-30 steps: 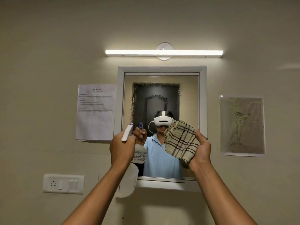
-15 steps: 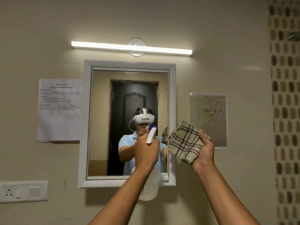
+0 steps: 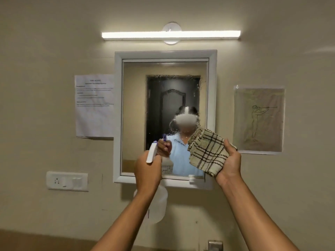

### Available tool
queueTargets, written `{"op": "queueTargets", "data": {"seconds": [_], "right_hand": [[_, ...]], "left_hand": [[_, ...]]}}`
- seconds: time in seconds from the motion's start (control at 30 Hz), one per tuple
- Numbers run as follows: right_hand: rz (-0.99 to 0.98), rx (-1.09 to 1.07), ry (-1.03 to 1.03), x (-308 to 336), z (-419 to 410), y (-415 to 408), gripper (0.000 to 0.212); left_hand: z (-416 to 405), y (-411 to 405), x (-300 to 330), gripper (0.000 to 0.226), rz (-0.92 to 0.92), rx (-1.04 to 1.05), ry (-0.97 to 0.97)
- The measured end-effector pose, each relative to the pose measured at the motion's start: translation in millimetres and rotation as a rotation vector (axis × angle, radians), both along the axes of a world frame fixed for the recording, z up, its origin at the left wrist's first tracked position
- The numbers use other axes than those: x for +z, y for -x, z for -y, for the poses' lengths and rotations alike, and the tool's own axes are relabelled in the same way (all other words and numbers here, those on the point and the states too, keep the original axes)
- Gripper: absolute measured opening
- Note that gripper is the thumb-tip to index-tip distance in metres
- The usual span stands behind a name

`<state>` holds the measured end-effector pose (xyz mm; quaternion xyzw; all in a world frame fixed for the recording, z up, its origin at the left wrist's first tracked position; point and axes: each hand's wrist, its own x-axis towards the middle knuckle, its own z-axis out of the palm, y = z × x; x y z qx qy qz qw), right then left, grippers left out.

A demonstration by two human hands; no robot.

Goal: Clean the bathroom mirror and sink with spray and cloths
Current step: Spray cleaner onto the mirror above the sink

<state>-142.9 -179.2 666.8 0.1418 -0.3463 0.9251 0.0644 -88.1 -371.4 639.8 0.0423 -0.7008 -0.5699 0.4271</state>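
The white-framed mirror hangs on the beige wall, its glass speckled with spray droplets around the middle and upper part. My left hand grips a translucent white spray bottle with a white and purple nozzle, raised in front of the mirror's lower left area, nozzle towards the glass. My right hand holds a folded beige checked cloth up at the mirror's lower right corner. The sink is out of view.
A tube light glows above the mirror. A printed sheet hangs left of it and a drawing to the right. A white switch and socket plate sits low on the left wall.
The view has swung, so the mirror now sits centred. More droplets show on the glass around the middle. Both hands stay raised with bottle and cloth.
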Motion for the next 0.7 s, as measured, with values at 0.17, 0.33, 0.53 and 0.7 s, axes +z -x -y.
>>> {"op": "queueTargets", "data": {"seconds": [0.17,0.33,0.53,0.7], "right_hand": [[0.02,0.035,-0.002,-7.1,30.4,-4.7,0.048],[0.022,0.037,-0.01,-13.0,48.8,-12.8,0.048],[0.006,-0.019,0.002,-22.8,47.8,-22.6,0.039],[0.023,-0.073,0.027,-30.6,27.7,-35.1,0.048]], "left_hand": [[60.2,-24.7,-8.3,0.026,0.017,0.162,0.007],[97.8,-40.0,-28.6,0.023,0.038,0.183,0.035],[95.9,-35.8,-62.8,0.022,0.07,0.117,0.061],[54.4,-26.8,-72.6,0.024,0.072,-0.006,0.057]]}}
